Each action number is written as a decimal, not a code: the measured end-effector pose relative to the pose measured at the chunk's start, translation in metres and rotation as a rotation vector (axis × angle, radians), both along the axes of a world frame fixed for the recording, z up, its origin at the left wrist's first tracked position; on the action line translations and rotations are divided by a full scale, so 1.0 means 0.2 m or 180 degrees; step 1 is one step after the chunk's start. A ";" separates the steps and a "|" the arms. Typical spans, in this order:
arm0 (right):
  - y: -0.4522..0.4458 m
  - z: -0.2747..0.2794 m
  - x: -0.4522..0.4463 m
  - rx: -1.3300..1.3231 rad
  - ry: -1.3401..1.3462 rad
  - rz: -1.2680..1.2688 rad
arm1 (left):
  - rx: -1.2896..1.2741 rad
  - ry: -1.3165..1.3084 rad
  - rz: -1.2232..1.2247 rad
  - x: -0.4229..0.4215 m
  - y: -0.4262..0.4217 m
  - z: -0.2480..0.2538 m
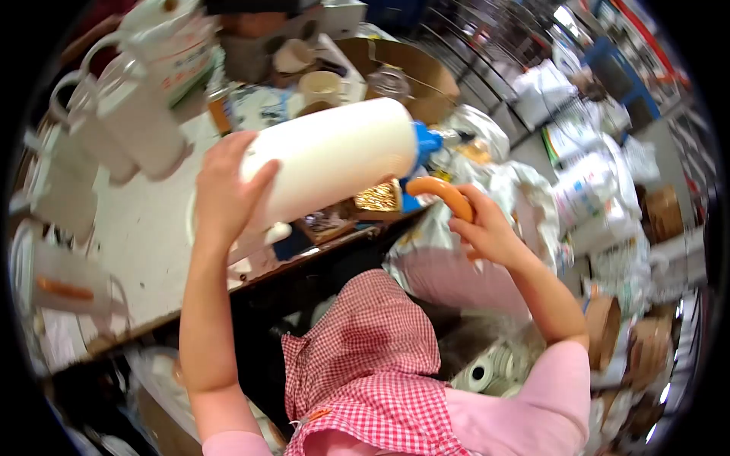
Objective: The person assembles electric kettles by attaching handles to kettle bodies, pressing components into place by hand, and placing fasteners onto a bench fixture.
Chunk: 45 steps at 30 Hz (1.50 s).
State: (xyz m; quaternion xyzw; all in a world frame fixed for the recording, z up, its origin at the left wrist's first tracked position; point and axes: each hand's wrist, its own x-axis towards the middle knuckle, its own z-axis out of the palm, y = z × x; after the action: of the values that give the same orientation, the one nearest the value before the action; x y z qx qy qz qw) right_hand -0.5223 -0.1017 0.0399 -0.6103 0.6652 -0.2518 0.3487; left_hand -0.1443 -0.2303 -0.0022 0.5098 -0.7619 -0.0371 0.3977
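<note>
My left hand (230, 186) is wrapped around the near end of a large white cylindrical jug body (334, 156), holding it tilted on its side above the table edge. A blue piece (427, 143) shows at the cylinder's far right end. In my right hand (485, 228) is a curved orange-tan handle (445, 194), its free end pointing left, just below the blue piece. Whether handle and cylinder touch is unclear. Beneath the cylinder, a small box of gold-coloured metal parts (378, 197) sits at the table edge.
White jugs with handles (137, 121) stand on the white table (152, 243) at left. A clear container with a tan piece (65, 285) is near the left edge. Beyond are tape-like rolls (321, 85) and a round cardboard bin (433, 76). White bags (593, 182) line the right.
</note>
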 end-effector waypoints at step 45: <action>-0.87 0.23 1.03 -0.0271 0.0553 0.1688 | -0.0482 0.0442 0.0499 0.00 0.02 -0.05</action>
State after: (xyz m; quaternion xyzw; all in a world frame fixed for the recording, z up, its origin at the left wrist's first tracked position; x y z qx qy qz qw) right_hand -0.3165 -0.2751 0.0861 -0.7964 0.4985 -0.1263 0.3181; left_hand -0.1435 -0.2267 -0.0124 0.5325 -0.6910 0.0165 0.4886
